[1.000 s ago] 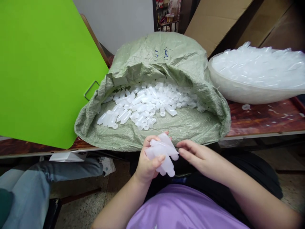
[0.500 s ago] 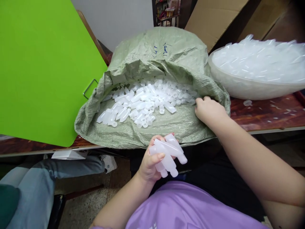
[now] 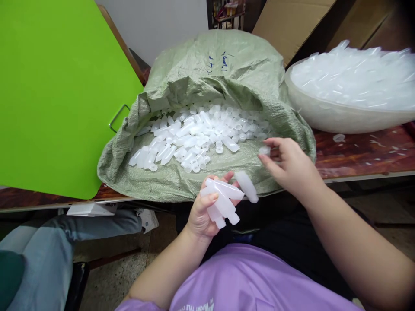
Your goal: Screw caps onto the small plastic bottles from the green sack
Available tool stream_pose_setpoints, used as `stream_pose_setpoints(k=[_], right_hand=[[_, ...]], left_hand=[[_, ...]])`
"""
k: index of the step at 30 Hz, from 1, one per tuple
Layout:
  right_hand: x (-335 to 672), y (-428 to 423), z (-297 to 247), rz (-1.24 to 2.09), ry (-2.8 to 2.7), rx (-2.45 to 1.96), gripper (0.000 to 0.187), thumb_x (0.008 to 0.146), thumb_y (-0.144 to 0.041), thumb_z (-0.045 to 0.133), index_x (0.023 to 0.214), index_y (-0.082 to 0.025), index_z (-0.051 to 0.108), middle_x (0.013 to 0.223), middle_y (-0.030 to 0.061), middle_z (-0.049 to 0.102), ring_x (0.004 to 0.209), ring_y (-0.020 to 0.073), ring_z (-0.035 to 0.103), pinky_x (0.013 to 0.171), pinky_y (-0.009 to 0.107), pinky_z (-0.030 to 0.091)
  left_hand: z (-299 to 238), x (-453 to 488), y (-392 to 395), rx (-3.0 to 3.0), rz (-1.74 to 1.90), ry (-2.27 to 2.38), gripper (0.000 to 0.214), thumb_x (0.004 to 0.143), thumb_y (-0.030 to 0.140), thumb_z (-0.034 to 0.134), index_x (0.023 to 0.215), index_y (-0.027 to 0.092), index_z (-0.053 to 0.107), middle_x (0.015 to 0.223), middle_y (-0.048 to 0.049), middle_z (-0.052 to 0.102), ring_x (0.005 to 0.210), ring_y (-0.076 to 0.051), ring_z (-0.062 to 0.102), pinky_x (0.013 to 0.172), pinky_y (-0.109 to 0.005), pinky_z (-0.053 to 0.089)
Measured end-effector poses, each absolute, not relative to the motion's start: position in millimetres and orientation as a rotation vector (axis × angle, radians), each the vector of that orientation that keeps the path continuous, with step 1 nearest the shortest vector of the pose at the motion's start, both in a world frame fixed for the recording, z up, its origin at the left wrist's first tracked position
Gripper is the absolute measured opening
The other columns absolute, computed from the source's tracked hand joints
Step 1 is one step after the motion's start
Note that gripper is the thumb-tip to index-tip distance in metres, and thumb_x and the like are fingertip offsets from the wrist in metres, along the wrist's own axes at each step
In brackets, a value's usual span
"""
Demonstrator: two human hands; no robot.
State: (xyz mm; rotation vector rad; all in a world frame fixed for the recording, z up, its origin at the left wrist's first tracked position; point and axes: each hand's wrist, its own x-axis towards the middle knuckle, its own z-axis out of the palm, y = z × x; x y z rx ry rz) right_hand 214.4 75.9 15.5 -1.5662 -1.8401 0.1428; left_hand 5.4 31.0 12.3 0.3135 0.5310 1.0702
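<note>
My left hand (image 3: 204, 209) is closed round several translucent white plastic tubes (image 3: 222, 203), their narrow necks pointing down and right. One more tube (image 3: 246, 186) sits apart from that bunch, at the tips of the left fingers; whether they still touch it I cannot tell. Right of it, my right hand (image 3: 288, 166) pinches a small white plastic tube (image 3: 265, 150) between thumb and fingers, over the sack's opening. Behind both hands a pale green woven sack (image 3: 207, 56) lies with its mouth towards me. A heap of similar white tubes (image 3: 201, 134) spills onto its lower flap.
At the right stands a translucent bowl (image 3: 343, 119) heaped with white plastic pieces. A bright green board (image 3: 61, 95) leans at the left, with cardboard (image 3: 292, 26) behind. Another person's jeans-clad leg (image 3: 97, 233) reaches under the table (image 3: 359, 151).
My right hand has come away from the sack's right side towards me, now with a small tube in its fingers. One tube at my left hand has separated from the bunch.
</note>
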Motion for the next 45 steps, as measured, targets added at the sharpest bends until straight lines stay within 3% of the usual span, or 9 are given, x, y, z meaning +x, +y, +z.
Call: stream_pose_setpoints(k=[6,11,16,20,27,29,34,41,45], right_hand=[[187,14,21,0.518,-1.8,-1.083,0.029,0.081,-0.023,0.06,0.11,-0.026,0.056,0.098,0.0058,0.058,0.086,0.018,0.061,0.072,0.031,0.054],[171,-3,18,0.31,-1.922,-0.858,0.039,0.076,-0.013,0.065,0.11,-0.028,0.054,0.092,0.0025,0.067,0.086,0.017,0.065,0.074,0.032,0.056],[174,-1,1,0.006,-2.11,-0.734,0.027,0.082,-0.008,0.056,0.106,-0.019,0.059,0.1,0.008,0.068,0.101,0.019,0.062,0.081,0.032,0.056],[177,4,-7,-0.092,-2.098,-0.652,0.024,0.082,-0.009,0.054,0.102,-0.02,0.061,0.102,0.0069,0.068,0.104,0.0197,0.06,0.084,0.033,0.055],[152,6,-3,0.596,-1.612,-1.217,0.011,0.078,-0.028,0.065,0.083,-0.021,0.058,0.062,-0.0036,0.061,0.052,0.0101,0.058,0.047,0.021,0.049],[152,5,-5,0.537,-1.638,-1.184,0.011,0.079,-0.024,0.064,0.087,-0.021,0.058,0.069,-0.002,0.063,0.059,0.0116,0.061,0.053,0.023,0.051],[163,8,-16,0.041,-1.901,-0.872,0.044,0.075,-0.003,0.062,0.113,-0.026,0.055,0.101,0.005,0.064,0.09,0.0167,0.063,0.074,0.031,0.054],[152,6,-7,0.42,-1.586,-1.102,0.025,0.074,-0.018,0.069,0.095,-0.023,0.057,0.077,-0.0002,0.062,0.069,0.0137,0.061,0.061,0.028,0.053],[161,7,-8,0.131,-1.803,-0.946,0.035,0.075,-0.009,0.066,0.105,-0.024,0.057,0.091,0.0035,0.065,0.083,0.0171,0.063,0.071,0.032,0.054]], left_hand=[[11,9,31,0.322,1.076,0.573,0.039,0.059,0.021,0.071,0.093,0.022,0.052,0.097,-0.0048,0.065,0.097,-0.03,0.062,0.083,-0.046,0.048],[14,14,33,0.341,1.169,0.662,0.039,0.058,0.025,0.071,0.092,0.02,0.053,0.084,-0.0028,0.065,0.076,-0.022,0.065,0.071,-0.035,0.051],[17,20,32,0.341,1.268,0.802,0.034,0.062,0.024,0.069,0.091,0.019,0.051,0.08,-0.001,0.063,0.061,-0.014,0.061,0.061,-0.026,0.049],[17,24,32,0.354,1.342,0.875,0.035,0.061,0.024,0.07,0.089,0.019,0.049,0.075,0.0017,0.059,0.06,-0.012,0.06,0.061,-0.024,0.048],[13,26,36,0.372,1.401,0.893,0.031,0.065,0.024,0.067,0.089,0.019,0.048,0.076,0.0017,0.057,0.061,-0.012,0.059,0.062,-0.025,0.047],[13,26,36,0.396,1.43,0.886,0.031,0.066,0.025,0.067,0.09,0.019,0.048,0.076,0.0017,0.057,0.061,-0.012,0.059,0.062,-0.025,0.047],[13,28,37,0.386,1.427,0.842,0.028,0.067,0.024,0.066,0.088,0.019,0.048,0.075,0.0026,0.055,0.062,-0.011,0.058,0.063,-0.024,0.046],[10,29,37,0.374,1.412,0.806,0.026,0.07,0.024,0.065,0.087,0.019,0.046,0.074,0.0033,0.053,0.063,-0.01,0.057,0.063,-0.023,0.046],[10,28,36,0.477,1.44,0.798,0.028,0.069,0.024,0.066,0.088,0.019,0.047,0.073,0.0036,0.053,0.062,-0.009,0.055,0.06,-0.022,0.045]])
